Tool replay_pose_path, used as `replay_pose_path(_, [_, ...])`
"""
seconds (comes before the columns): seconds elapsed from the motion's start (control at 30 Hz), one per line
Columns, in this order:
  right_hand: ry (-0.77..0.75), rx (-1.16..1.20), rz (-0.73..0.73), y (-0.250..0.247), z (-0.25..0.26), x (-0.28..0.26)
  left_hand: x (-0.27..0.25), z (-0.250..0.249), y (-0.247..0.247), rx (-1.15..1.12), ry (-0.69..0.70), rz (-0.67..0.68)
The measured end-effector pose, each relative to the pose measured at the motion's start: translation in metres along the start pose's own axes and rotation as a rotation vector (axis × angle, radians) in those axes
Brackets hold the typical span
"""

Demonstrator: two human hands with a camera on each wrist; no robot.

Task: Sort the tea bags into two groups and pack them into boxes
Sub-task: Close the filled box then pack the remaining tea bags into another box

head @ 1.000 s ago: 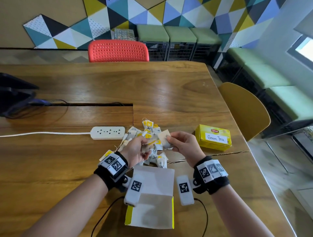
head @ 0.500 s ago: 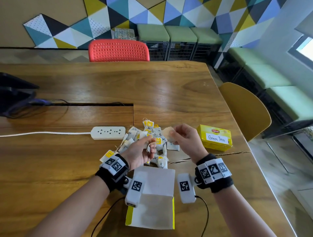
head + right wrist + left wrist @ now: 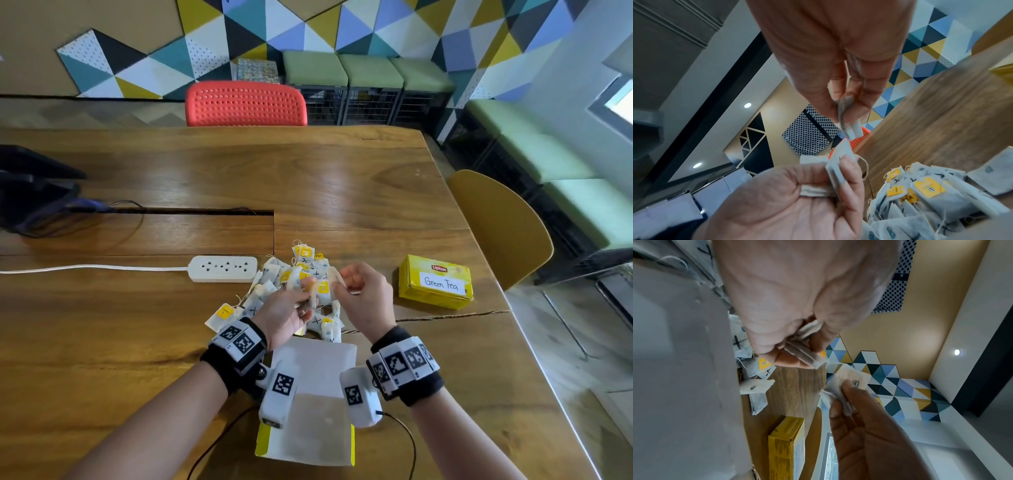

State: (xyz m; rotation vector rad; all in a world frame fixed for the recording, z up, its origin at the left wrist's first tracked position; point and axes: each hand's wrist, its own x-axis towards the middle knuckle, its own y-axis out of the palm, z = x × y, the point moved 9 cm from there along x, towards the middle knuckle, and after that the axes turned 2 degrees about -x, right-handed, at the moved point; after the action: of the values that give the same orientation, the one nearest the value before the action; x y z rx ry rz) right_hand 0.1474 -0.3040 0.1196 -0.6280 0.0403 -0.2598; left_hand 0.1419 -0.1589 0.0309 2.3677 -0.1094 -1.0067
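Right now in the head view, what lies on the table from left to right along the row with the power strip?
Power strip → pile of tea bags → yellow box labelled Green Tea.

Two hands are in view, a left hand (image 3: pixel 289 317) and a right hand (image 3: pixel 364 298), each pinching tea bags: several stacked in the left, one in the right. The loose pile of tea bags (image 3: pixel 301 284) on the desk (image 3: pixel 342 178) holds too many overlapping bags for an exact count, well over a dozen. There are two boxes: one closed yellow box (image 3: pixel 435 286) labelled "Green Tea" and one open box (image 3: pixel 310 425). One power strip (image 3: pixel 222 269) and two chairs, one red chair (image 3: pixel 245 103) and one yellow chair (image 3: pixel 503 222), complete the count.
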Motion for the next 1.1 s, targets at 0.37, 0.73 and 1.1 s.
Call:
replay_pose_path(0.37, [-0.010,-0.028,0.200,0.024,-0.001,-0.017,-0.005,0.000,0.005,-0.050,0.062,-0.036])
replay_pose_path(0.73, [0.170,0.307,0.160,0.016,-0.017,-0.015,-0.007,-0.005,0.004,0.113,0.155,-0.067])
replay_pose_path(1.1, [-0.099,0.066,-0.214,-0.013,0.002,-0.017,-0.013,-0.010,-0.004,0.104,0.214,-0.152])
